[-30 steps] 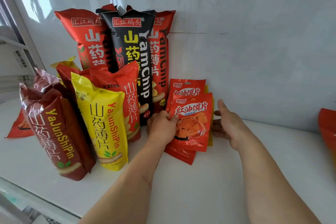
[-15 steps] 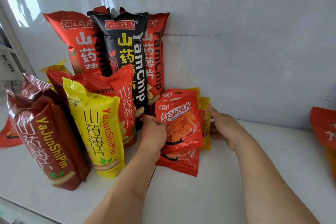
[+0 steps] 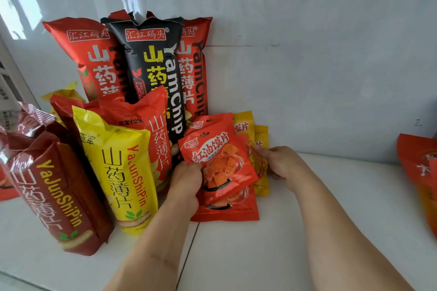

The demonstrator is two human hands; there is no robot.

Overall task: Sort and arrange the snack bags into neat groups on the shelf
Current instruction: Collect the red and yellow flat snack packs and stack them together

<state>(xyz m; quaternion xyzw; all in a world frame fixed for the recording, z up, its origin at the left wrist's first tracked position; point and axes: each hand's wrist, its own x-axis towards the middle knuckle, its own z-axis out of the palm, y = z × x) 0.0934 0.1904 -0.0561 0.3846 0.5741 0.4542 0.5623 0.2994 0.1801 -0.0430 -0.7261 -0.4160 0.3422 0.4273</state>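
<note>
A stack of small snack packets stands against the back wall of the white shelf [image 3: 331, 196]. My left hand [image 3: 186, 179] grips the left edge of the front small red packet [image 3: 220, 160], which is tilted. Another red packet [image 3: 227, 208] lies under it. My right hand [image 3: 281, 163] holds the right side of the stack, touching the small yellow packets [image 3: 261, 149] behind. To the left stand tall yam chip bags: a black one [image 3: 153, 66], red ones [image 3: 94, 59], a yellow one [image 3: 123, 172] and a dark red one [image 3: 56, 196].
Another red bag [image 3: 418, 168] lies at the right edge of the shelf. A red packet [image 3: 6, 186] peeks out at the far left. The shelf front edge runs along the bottom left. Bare shelf surface lies between the small packets and the right bag.
The front red packet has tilted and shifted left in my left hand. Yellow packets behind have come into view. My right hand closed in on the stack's right side.
</note>
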